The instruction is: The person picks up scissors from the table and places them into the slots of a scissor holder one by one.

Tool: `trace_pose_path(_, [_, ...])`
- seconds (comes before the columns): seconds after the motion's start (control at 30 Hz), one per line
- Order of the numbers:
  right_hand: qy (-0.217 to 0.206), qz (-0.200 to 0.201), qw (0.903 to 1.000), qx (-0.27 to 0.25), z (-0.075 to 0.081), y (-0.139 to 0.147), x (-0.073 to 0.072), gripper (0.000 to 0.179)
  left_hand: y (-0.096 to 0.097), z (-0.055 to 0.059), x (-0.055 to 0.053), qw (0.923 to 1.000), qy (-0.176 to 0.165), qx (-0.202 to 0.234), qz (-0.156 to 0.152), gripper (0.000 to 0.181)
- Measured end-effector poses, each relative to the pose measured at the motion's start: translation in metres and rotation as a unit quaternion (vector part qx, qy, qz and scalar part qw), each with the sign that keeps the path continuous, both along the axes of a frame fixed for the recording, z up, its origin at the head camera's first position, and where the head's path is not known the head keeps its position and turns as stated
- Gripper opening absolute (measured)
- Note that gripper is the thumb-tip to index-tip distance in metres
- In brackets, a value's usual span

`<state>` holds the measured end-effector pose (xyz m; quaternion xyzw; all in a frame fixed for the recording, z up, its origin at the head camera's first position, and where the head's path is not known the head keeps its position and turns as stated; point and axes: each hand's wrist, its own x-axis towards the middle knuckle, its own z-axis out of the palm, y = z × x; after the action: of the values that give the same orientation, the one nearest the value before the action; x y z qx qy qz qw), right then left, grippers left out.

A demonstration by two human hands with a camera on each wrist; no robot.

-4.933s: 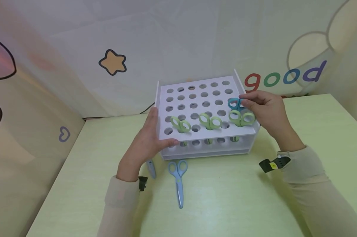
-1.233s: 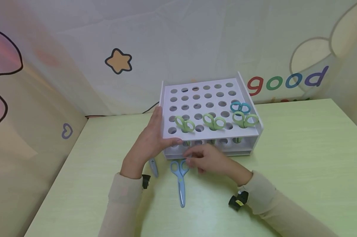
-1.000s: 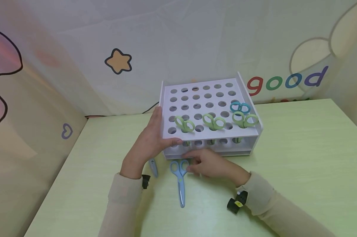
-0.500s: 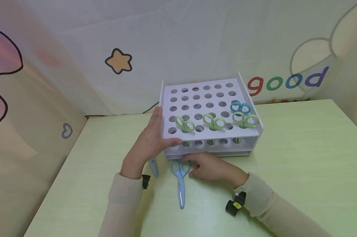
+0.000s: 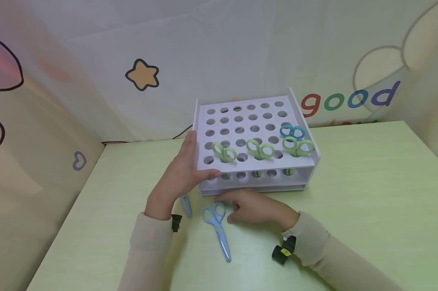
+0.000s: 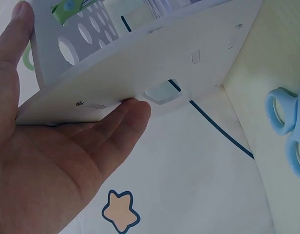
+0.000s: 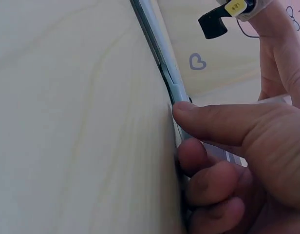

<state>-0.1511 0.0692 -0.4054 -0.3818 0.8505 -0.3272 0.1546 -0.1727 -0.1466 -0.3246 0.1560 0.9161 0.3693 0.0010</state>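
Observation:
My left hand [image 5: 177, 173] grips the near left corner of a white rack [image 5: 241, 166] with rows of round holes, its thumb over the front edge and fingers against the side panel [image 6: 125, 78]. Three green-handled scissors [image 5: 260, 149] stand in the front row, with teal-handled scissors [image 5: 292, 132] behind the right one. Light blue scissors [image 5: 222, 238] lie on the table before the rack. At their handle loops is my right hand [image 5: 253, 206], index finger extended beside the loops, thumb right by them, other fingers curled. In the right wrist view the thumb tip touches the scissors [image 7: 162, 58].
A grey-blue pointed piece [image 5: 186, 205] lies under my left wrist, its other end hidden. The pale green table [image 5: 368, 182] runs back to a printed cloth [image 5: 211, 48] behind the rack. A dark cord [image 5: 182, 131] shows at the rack's left.
My right hand has left the teal scissors, now standing in the rack, and come to the blue scissors. These have turned, handles leftward and toward me. My left hand keeps its hold.

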Motion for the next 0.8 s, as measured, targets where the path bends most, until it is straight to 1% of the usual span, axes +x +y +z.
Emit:
trace_pose_path(0.13, [0.009,0.007,0.9998,0.013,0.0015,-0.0062,0.0019,0.052,-0.0005,-0.0003,-0.0011,0.9998,0.007,0.015,-0.007,0.119])
trace_pose_path(0.27, [0.005,-0.003,0.9997,0.024,0.0038,-0.0085,0.0039,0.046,-0.0004,-0.0014,-0.0017,0.9997,0.002,0.023,-0.006,0.119])
trace_pose_path(0.37, [0.005,-0.003,0.9995,0.03,0.0045,-0.0089,0.0046,0.044,-0.001,-0.0016,-0.0011,0.9998,-0.004,0.022,-0.003,0.12])
trace_pose_path(0.53, [0.006,0.009,0.9993,0.035,0.0055,-0.0086,0.0052,0.05,-0.0009,-0.0005,-0.0007,0.9999,-0.001,0.016,-0.006,0.12])
trace_pose_path(0.7, [0.0,0.012,0.9992,0.037,0.0049,-0.0083,0.0052,0.042,-0.0007,-0.0005,-0.0006,0.9999,-0.005,0.012,-0.003,0.121])
trace_pose_path(0.8, [0.001,0.012,0.9992,0.039,0.0049,-0.0085,0.0052,0.044,-0.0005,-0.0005,-0.0011,0.9999,-0.004,0.011,-0.002,0.121])
